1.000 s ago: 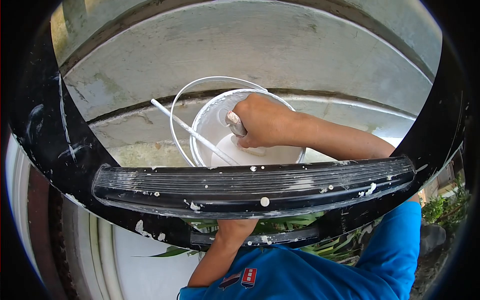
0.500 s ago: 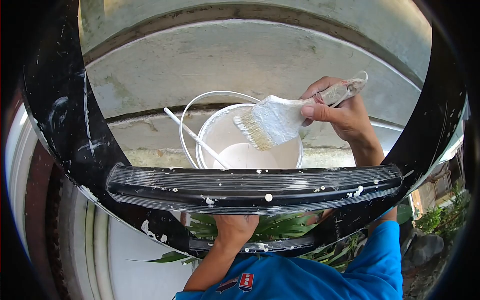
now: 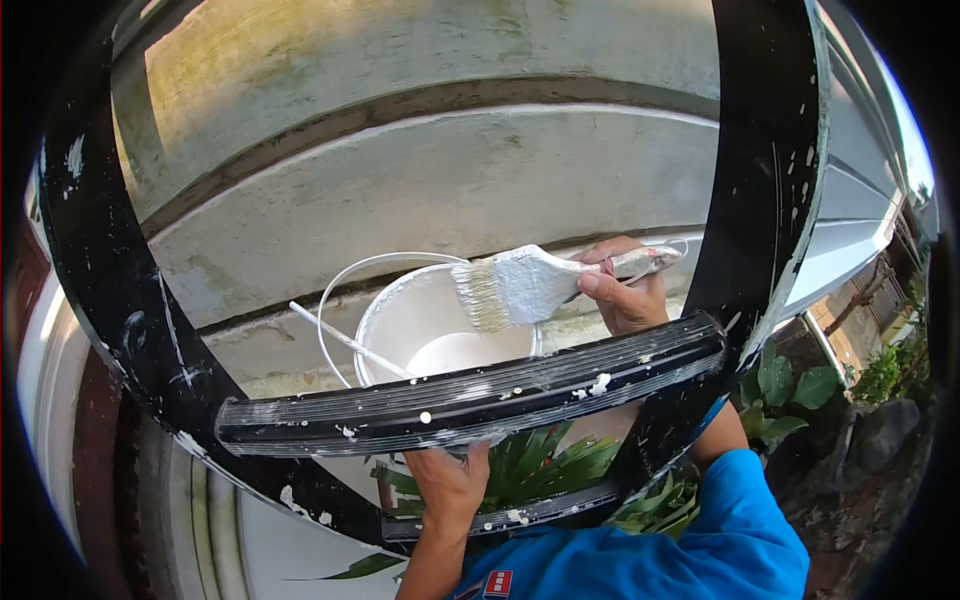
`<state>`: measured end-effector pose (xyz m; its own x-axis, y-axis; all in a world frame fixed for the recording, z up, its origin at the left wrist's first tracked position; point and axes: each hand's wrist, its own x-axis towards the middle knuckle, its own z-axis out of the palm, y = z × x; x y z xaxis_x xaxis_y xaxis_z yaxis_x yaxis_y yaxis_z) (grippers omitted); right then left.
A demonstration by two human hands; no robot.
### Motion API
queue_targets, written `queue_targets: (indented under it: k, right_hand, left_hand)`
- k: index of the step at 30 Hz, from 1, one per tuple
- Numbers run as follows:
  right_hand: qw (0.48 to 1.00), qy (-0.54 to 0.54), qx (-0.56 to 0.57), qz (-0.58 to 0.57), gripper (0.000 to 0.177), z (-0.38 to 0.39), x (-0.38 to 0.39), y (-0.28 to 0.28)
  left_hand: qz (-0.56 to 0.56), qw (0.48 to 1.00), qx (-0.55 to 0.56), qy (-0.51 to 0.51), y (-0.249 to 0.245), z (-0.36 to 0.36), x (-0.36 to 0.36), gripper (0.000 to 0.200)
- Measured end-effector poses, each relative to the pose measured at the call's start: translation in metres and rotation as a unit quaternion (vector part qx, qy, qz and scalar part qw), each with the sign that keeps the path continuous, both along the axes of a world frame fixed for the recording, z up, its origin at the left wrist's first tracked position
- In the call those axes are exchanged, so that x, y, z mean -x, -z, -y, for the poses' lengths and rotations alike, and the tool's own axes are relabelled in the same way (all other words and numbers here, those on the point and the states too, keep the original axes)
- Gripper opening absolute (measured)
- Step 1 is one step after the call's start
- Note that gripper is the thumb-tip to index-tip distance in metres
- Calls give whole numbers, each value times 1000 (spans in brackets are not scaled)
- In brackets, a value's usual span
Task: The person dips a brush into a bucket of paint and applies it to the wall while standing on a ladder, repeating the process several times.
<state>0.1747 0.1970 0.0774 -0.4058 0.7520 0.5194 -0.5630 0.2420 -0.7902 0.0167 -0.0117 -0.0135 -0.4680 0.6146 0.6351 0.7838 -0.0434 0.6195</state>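
My right hand (image 3: 632, 300) is closed round the handle of a wide paintbrush (image 3: 530, 290). White paint coats its ferrule, and its pale bristles point left over the bucket's mouth. Below the brush is a white bucket (image 3: 385, 318) with white paint inside, its lower part hidden by a ladder rung. A thin white stick (image 3: 350, 342) leans out over its left rim, and the wire handle stands up behind. My left hand (image 3: 448, 485) is just under the rung, thumb pointing up; its fingers are hidden behind the rung, so I cannot see what they grip.
A black, paint-spattered ladder (image 3: 470, 385) frames the view, its rung between me and the bucket. Behind stands a stained pale wall (image 3: 450, 170) with horizontal grooves. Green leaves (image 3: 545, 465) show under the rung, and more plants (image 3: 780, 390) grow at the right.
The view has shifted and tilted, so the ladder now slants. The paintbrush has come down closer to the bucket and lies more level. My left thumb now shows below the rung.
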Motion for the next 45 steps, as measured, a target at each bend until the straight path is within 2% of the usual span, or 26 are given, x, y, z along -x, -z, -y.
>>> queue_targets:
  k: [2, 4, 7, 9, 11, 12, 13, 14, 15, 18, 19, 22, 23, 24, 28, 30, 32, 35, 38, 41, 44, 45]
  right_hand:
    - [995, -27, 82, -59, 27, 11, -4, -9]
    - [984, 49, -16, 171, 30, 5, -14, -1]
    - [994, 6, 76, 74, 27, 5, -11, 20]
    - [998, 59, 26, 15, 26, -6, -14, 37]
    - [982, -19, 92, -165, 28, -5, -31, 45]
    - [986, 52, 60, -148, 29, -8, -40, 45]
    - [978, 22, 59, -201, 27, -11, -55, 42]
    - [971, 77, 37, -223, 24, -18, -70, 39]
    - [968, 109, 5, -227, 23, -26, -89, 31]
    - [941, 224, -63, -247, 21, -58, -147, 9]
    - [933, 254, -84, -242, 21, -71, -165, 2]
    - [879, 430, -152, -143, 23, -111, -214, -22]
    - [864, 462, -148, -135, 23, -124, -232, -30]
    - [846, 487, -168, -136, 25, -146, -254, -31]
    - [714, 681, -160, -17, 23, -183, -322, -42]
    - [591, 788, -168, 32, 21, -181, -330, -56]
    - [570, 807, -148, 48, 17, -197, -342, -67]
    - [554, 812, -157, 96, 13, -222, -335, -57]
    - [513, 811, -256, 117, 10, -212, -285, -56]
    - [611, 724, -311, 67, 9, -156, -236, -48]
    - [730, 580, -360, 29, 11, -96, -198, -43]
    - [747, 542, -384, 15, 11, -84, -187, -43]
  left_hand:
    - [-18, 999, -29, -5, -1, -5, -4, 77]
    - [74, 997, -21, 25, 3, -5, -6, 90]
    - [55, 998, -17, -3, 14, -6, 0, 90]
    - [70, 998, 1, -1, 5, -6, -6, 91]
    - [86, 996, -22, -8, 15, -9, 3, 92]
    - [36, 999, -7, -11, 16, -9, 10, 94]
    - [-14, 1000, 9, -14, 16, -8, 16, 96]
    - [-62, 998, 25, -16, 17, -7, 19, 99]
    - [-95, 994, 4, -50, 22, -8, 19, 89]
    - [6, 1000, 7, -20, 19, -5, 13, 91]
    - [-8, 1000, 17, -3, 4, -5, 4, 93]
    - [-103, 991, 83, -31, 24, -2, 20, 94]
    - [-27, 1000, -7, -7, 21, -4, 15, 93]
    - [-27, 1000, -5, -8, 22, -4, 15, 93]
    - [-26, 1000, 9, 3, 25, -5, 20, 96]
    - [0, 1000, 14, 8, 20, -6, 18, 97]
    - [54, 998, 18, 1, 16, -4, 11, 99]
    - [56, 998, 30, -26, 27, -2, 16, 101]
    - [66, 993, 64, -77, 29, -2, 15, 103]
    - [63, 998, 18, -21, 3, -4, 0, 105]
    - [18, 994, 59, -92, 59, 3, 42, 108]
    - [1, 985, 94, -146, 74, 7, 53, 111]
